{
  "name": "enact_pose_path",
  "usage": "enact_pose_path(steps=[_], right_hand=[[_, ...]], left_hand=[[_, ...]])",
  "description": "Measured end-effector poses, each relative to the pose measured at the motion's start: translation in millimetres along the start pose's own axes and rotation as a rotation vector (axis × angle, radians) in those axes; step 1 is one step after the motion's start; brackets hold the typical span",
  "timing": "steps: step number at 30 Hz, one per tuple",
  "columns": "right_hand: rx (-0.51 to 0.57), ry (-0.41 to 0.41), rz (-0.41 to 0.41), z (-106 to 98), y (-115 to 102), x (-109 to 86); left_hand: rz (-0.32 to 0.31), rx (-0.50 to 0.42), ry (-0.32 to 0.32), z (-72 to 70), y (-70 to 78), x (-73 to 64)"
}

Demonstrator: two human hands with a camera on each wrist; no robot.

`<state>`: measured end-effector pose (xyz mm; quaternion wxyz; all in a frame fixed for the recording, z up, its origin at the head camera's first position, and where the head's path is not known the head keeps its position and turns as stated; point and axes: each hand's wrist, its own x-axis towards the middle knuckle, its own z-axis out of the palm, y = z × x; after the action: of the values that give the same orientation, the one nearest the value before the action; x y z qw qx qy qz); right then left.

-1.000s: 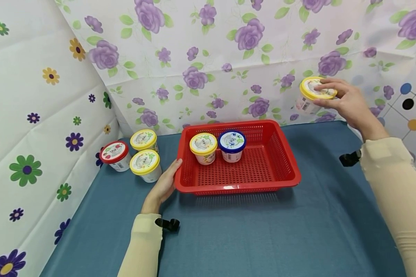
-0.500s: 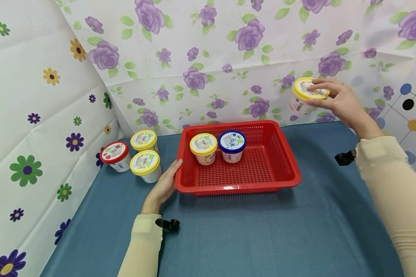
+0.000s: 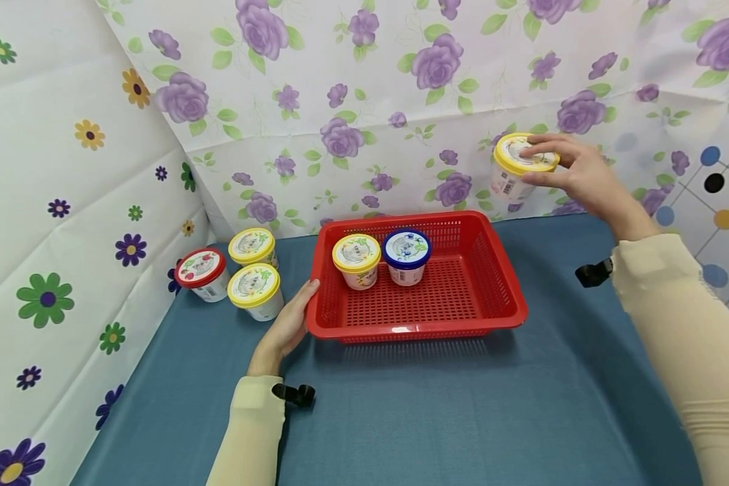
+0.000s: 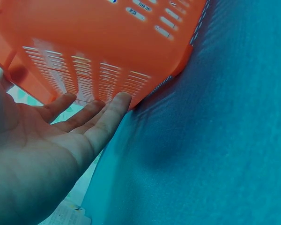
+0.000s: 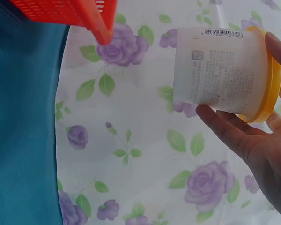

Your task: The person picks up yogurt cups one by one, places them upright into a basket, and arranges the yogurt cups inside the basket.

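My right hand (image 3: 589, 177) holds a white paper tub with a yellow lid (image 3: 510, 179) up in the air, beyond the back right corner of a red plastic basket (image 3: 437, 331). Thumb and fingers grip it around the lid and side; its printed side and barcode face the right wrist camera. My left hand (image 3: 289, 324) is at the basket's left end, thumb at the rim and fingers (image 4: 113, 110) against the slotted outer wall. Inside the basket stand a yellow-lidded tub (image 3: 357, 260) and a blue-lidded tub (image 3: 407, 256), side by side toward the left.
Left of the basket, a red-lidded tub (image 3: 202, 270) and two yellow-lidded tubs, one at the back (image 3: 252, 244) and one in front (image 3: 255, 290), stand close together on the blue cloth (image 3: 437, 412). Flower-printed sheets (image 3: 340, 81) rise behind and to the left.
My right hand has carried the yellow-lidded tub leftward, nearer the space above the basket's back right corner. The left hand, basket and other tubs have stayed put.
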<state>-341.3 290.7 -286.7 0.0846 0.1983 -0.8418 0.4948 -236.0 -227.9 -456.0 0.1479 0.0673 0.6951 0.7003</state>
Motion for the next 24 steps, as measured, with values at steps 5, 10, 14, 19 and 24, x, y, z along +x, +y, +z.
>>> enact_pose_path(steps=[5, 10, 14, 19, 24], right_hand=[[0.003, -0.012, -0.007, 4.9, -1.9, 2.0], [-0.026, -0.025, -0.006, 8.5, -5.2, 3.5], [-0.033, -0.039, -0.010, 11.4, -8.0, 5.3], [-0.007, -0.050, -0.023, 14.8, -9.7, 6.4], [-0.009, -0.050, -0.036, 17.1, -10.6, 7.4]], left_hand=[[-0.005, 0.005, 0.006, -0.9, -1.1, 0.6], [0.004, 0.010, 0.002, -1.4, -1.0, 1.3], [0.001, 0.007, 0.006, -1.3, -0.7, 1.0], [-0.004, 0.009, 0.007, -1.0, -1.2, 0.4], [-0.003, 0.006, 0.008, -0.4, -1.0, 0.5]])
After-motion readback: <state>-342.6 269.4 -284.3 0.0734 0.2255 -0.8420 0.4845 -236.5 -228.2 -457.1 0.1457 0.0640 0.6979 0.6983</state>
